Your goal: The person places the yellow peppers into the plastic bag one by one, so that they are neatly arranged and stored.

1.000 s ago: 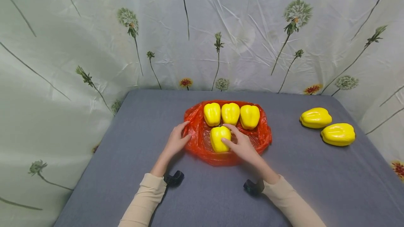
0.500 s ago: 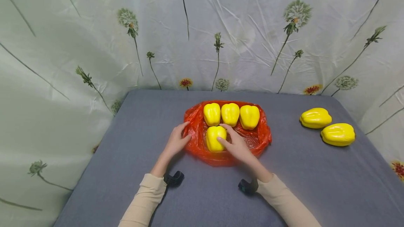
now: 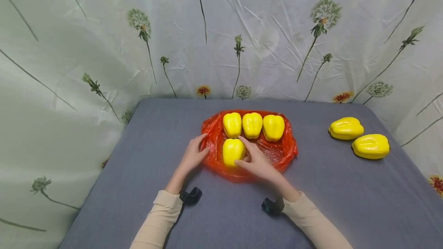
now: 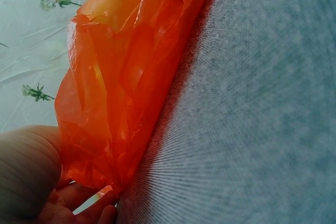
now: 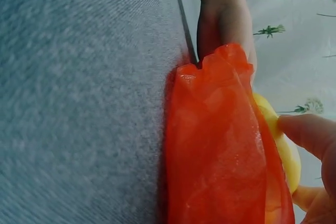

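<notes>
A red plastic bag (image 3: 214, 156) lies spread wide on the table, its rim rolled back. Three yellow bell peppers stand in a row at its far side, among them the middle pepper (image 3: 252, 125). In front of the row, at the bag's near left, is another yellow bell pepper (image 3: 232, 152). My right hand (image 3: 257, 162) grips this one from its right side; in the right wrist view the thumb and a finger touch the pepper (image 5: 286, 153). My left hand (image 3: 193, 155) holds the bag's left edge; in the left wrist view the fingers are partly hidden behind the red plastic (image 4: 115, 93).
Two more yellow bell peppers lie on their sides at the table's right, a farther pepper (image 3: 346, 128) and a nearer pepper (image 3: 371, 146). The grey cloth-covered table (image 3: 228, 218) meets a flowered curtain (image 3: 221, 49) at the back and sides. Dark bands circle both wrists.
My right hand has slid the near pepper leftward inside the bag, toward its left wall. The left hand and the bag stay in place.
</notes>
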The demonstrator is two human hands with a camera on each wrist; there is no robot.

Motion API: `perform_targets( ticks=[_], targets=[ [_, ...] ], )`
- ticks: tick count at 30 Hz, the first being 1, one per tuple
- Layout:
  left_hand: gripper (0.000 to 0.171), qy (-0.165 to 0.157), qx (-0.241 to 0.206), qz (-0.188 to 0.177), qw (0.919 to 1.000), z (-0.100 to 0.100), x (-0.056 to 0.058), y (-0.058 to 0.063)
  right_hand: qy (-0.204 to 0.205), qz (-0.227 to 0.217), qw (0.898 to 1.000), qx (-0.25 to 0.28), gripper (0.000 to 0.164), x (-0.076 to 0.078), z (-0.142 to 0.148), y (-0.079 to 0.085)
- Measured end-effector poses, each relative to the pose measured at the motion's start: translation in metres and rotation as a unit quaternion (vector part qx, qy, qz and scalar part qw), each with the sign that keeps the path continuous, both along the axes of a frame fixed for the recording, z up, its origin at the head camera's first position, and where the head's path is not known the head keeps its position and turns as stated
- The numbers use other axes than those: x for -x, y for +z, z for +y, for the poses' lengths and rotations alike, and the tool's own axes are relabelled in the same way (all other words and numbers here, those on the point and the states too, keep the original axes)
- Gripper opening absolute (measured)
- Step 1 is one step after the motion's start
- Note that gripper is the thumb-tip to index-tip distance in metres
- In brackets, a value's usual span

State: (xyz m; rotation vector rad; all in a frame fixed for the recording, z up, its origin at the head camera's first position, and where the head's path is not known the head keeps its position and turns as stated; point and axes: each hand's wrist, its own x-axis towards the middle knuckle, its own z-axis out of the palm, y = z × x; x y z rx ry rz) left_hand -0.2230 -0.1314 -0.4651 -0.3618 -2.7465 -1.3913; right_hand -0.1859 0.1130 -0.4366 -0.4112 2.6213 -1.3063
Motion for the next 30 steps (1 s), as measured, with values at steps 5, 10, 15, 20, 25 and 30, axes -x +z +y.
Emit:
perform_targets(
  ticks=[5, 10, 15, 20, 25, 30],
  targets=[
    [0.055, 0.001, 0.004, -0.004, 1.0000, 0.000, 0.000, -0.001, 0.000, -0.001, 1.000, -0.005, 0.082, 0.001, 0.000, 0.000],
    [0.054, 0.004, 0.004, -0.002, 1.0000, 0.000, 0.001, -0.001, 0.002, 0.000, 1.000, -0.009, 0.083, 0.004, 0.000, -0.001],
    [0.055, 0.006, 0.005, -0.003, 1.0000, 0.000, 0.001, -0.001, 0.004, -0.002, 1.000, -0.010, 0.084, 0.006, 0.000, -0.001],
    [0.054, 0.003, 0.005, -0.008, 0.9999, 0.000, 0.001, 0.000, 0.002, -0.013, 1.000, -0.003, 0.085, 0.007, 0.001, 0.000],
    [0.054, 0.002, 0.007, -0.008, 0.9999, 0.000, 0.001, -0.001, 0.010, -0.025, 1.000, 0.015, 0.085, 0.007, 0.005, 0.002],
    [0.055, 0.002, 0.011, -0.011, 0.9999, 0.000, 0.001, -0.001, 0.024, -0.016, 0.999, 0.031, 0.082, 0.005, 0.012, 0.006]
  ],
)
